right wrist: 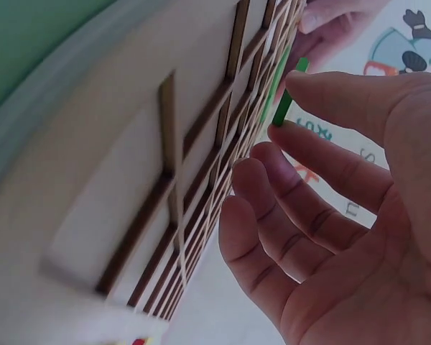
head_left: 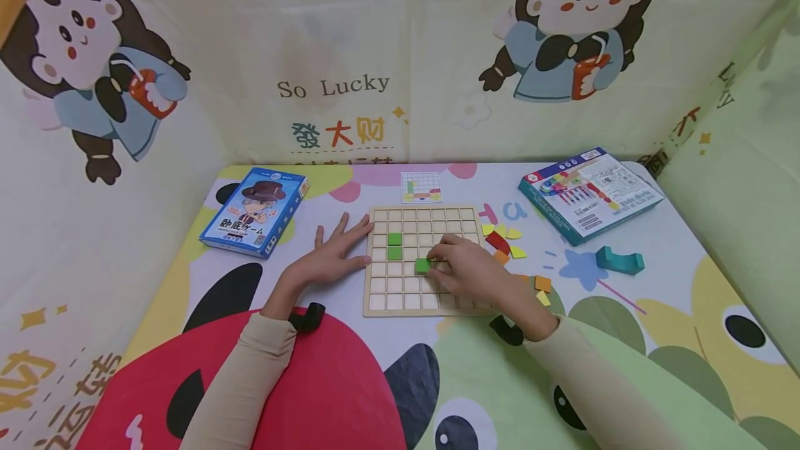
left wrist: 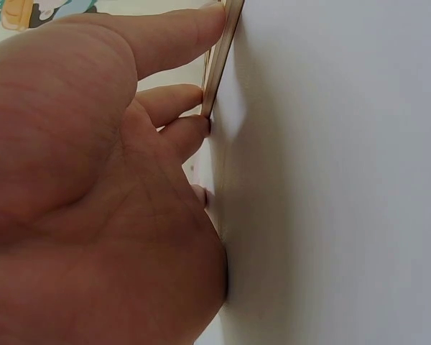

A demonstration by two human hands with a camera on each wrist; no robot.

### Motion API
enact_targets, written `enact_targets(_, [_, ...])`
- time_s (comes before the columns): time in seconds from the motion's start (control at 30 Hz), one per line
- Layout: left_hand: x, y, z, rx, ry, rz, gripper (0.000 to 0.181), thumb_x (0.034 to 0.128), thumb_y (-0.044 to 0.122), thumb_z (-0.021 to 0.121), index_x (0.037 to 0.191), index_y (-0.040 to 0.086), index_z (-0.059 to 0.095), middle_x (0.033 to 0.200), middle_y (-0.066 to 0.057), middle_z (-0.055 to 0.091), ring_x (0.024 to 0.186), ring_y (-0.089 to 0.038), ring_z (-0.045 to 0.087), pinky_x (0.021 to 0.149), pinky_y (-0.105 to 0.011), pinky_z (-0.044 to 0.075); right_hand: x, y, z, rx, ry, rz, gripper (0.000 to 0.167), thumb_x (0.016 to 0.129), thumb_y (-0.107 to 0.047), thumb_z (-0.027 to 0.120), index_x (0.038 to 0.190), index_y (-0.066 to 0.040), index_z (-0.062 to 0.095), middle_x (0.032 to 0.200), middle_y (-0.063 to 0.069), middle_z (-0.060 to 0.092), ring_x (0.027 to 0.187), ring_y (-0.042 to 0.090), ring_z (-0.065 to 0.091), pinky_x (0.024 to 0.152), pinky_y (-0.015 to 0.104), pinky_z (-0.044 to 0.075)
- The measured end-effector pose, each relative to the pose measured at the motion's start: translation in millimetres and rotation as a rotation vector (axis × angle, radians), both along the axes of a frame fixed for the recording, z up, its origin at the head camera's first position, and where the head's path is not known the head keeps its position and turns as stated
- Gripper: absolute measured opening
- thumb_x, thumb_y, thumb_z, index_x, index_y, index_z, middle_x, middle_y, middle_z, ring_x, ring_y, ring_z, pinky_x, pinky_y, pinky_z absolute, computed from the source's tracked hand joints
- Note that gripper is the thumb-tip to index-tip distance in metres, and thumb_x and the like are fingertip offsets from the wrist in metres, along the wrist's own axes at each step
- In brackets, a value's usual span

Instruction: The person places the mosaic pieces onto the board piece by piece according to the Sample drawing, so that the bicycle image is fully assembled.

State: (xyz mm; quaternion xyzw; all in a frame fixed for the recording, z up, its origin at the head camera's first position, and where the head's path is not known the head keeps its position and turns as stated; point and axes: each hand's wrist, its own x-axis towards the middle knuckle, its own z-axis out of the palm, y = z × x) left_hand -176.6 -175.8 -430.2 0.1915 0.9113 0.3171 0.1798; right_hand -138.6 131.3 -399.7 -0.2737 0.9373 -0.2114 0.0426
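Held tile: A thin green square tile (head_left: 422, 266) is held just below the centre of the head frame, over the middle of the grid; whether the board is touched by it cannot be told.
Right-hand grip: The tile is pinched between thumb and index finger of the right hand (head_left: 465, 269); the other fingers are bent, with nothing held.
Grid board: Two green tiles (head_left: 395, 253) are set one above the other in the left part of a pale wooden grid board (head_left: 427, 314).
Left hand: The board's left edge is touched by the spread fingertips of the left hand (head_left: 331, 252); nothing is grasped.
Tile step: A tile appears to be in the course of being placed; squaring it with one cell and lowering it flat would be called for.
Loose pieces: Yellow, red and orange pieces (head_left: 542, 283) are scattered right of the board.
Printed card: A small white card with a coloured grid (head_left: 421, 187) is laid above the board; no writing can be read.
Boxes: "卧底ゲーム" is printed on the blue cardboard box (head_left: 250, 214) at centre left; the print on the teal-sided box (head_left: 594, 193) at upper right is too small.
Backdrop: "So Lucky" and "發大财" are read on the pale cloth backdrop (head_left: 437, 103), upper middle.
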Motion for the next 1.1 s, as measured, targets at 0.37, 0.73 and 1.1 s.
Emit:
enact_targets(0.37, [-0.5, 0.0, -1.1, 0.005, 0.0, -0.002, 0.079, 0.103, 0.036, 0.064, 0.17, 0.022, 0.025, 0.181, -0.004, 0.012, 0.167, -0.038, -0.015, 0.123, -0.074, -0.022, -1.2, -22.0, -1.4, 0.018, 0.014, 0.023, 0.027, 0.095, -0.025, 0.081, 0.118, -0.01, 0.079, 0.111, 0.004, 0.072, 0.095, 0.015, 0.064, 0.086, 0.033, 0.062])
enact_targets(0.73, [-0.6, -0.8, 0.1, 0.011, -0.001, -0.008, 0.079, 0.1034, 0.036, 0.064, 0.17, 0.022, 0.025, 0.181, -0.003, 0.012, 0.167, -0.038, -0.016, 0.123, -0.074, -0.023, -2.5, -40.8, -2.2, 0.062, 0.004, 0.019, 0.029, 0.096, -0.028, 0.08, 0.121, -0.013, 0.079, 0.11, 0.003, 0.072, 0.091, 0.013, 0.061, 0.083, 0.029, 0.059])
enact_targets(1.1, [0.0, -0.1, 1.6, 0.008, -0.008, -0.011, 0.079, 0.1032, 0.036, 0.065, 0.17, 0.023, 0.025, 0.181, -0.002, 0.011, 0.168, -0.036, -0.016, 0.123, -0.073, -0.023, -2.0, -45.6, -6.8, 0.074, 0.047, 0.054, 0.026, 0.096, -0.028, 0.079, 0.118, -0.013, 0.079, 0.105, 0.002, 0.068, 0.086, 0.011, 0.06, 0.079, 0.027, 0.058])
